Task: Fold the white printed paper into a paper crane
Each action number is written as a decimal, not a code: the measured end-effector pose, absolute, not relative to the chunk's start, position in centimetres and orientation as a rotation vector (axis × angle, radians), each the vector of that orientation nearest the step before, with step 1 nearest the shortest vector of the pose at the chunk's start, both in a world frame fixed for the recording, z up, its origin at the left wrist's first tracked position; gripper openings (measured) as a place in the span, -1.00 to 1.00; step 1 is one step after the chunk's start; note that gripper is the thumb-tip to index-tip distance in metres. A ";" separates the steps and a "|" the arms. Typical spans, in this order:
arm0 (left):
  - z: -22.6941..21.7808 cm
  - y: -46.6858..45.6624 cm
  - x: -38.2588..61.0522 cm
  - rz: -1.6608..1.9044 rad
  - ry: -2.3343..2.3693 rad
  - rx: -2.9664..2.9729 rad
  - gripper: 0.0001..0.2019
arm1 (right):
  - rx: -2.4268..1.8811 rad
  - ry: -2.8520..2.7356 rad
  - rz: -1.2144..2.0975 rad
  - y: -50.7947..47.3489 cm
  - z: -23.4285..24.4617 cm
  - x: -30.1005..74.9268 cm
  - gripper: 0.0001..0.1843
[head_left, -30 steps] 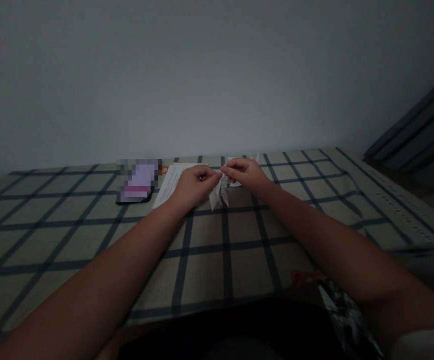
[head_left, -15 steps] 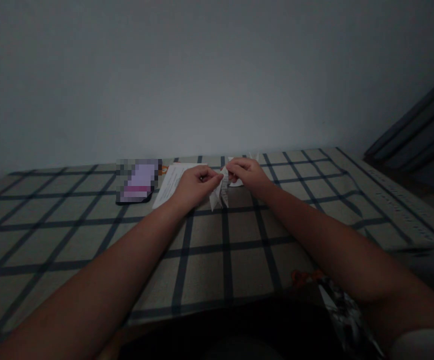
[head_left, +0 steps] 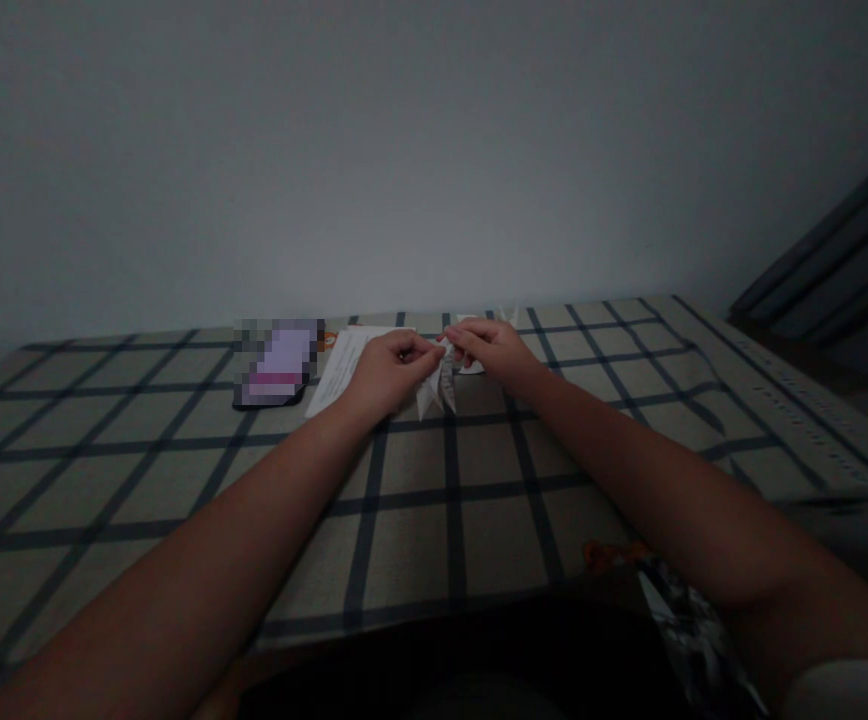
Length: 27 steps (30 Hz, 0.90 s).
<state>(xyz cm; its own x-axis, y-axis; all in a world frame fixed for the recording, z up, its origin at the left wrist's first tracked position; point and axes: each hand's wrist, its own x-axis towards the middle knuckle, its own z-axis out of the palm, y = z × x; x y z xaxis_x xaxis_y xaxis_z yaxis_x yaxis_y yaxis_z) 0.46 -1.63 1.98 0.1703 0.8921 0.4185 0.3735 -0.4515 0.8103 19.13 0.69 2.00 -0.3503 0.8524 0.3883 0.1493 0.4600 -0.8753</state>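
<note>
A small piece of folded white paper (head_left: 434,390) with pointed ends hangs between my hands above the checked cloth; part of it appears to carry print. My left hand (head_left: 390,368) pinches it from the left with thumb and fingers. From the right, my right hand (head_left: 495,345) is closed at the paper's upper edge, its fingertips touching or nearly touching those of the left. The fingers hide the top of the folded paper. A printed sheet (head_left: 334,375) lies flat beside and partly behind my left hand.
A phone (head_left: 276,365) with a blurred lit screen lies left of the sheet. More white paper (head_left: 471,368) shows behind my right hand. The checked tablecloth (head_left: 404,540) reaches back to a plain wall (head_left: 434,160). Shiny crumpled material (head_left: 693,630) is near the front edge.
The fingertips of my right hand have shifted slightly left, over the top of the folded paper. My left hand stays nearly in place, still pinching it.
</note>
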 end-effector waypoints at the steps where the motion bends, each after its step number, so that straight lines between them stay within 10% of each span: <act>1: 2.0 -1.6 0.5 1.258 1.184 1.913 -0.74 | -0.852 -1.777 0.977 0.7 1.9 19.1 -0.52; 27: 2.2 -1.9 0.4 1.194 1.180 1.940 -0.74 | -0.863 -1.848 0.735 0.6 2.1 19.3 -0.59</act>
<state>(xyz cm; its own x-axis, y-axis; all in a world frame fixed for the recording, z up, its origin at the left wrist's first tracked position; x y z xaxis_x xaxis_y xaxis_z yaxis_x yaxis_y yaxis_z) 0.43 -1.89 2.24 0.2129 0.8928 0.3969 0.3859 -0.4500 0.8053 19.32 0.61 2.06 -0.3146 0.8104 0.4943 0.2492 0.5730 -0.7808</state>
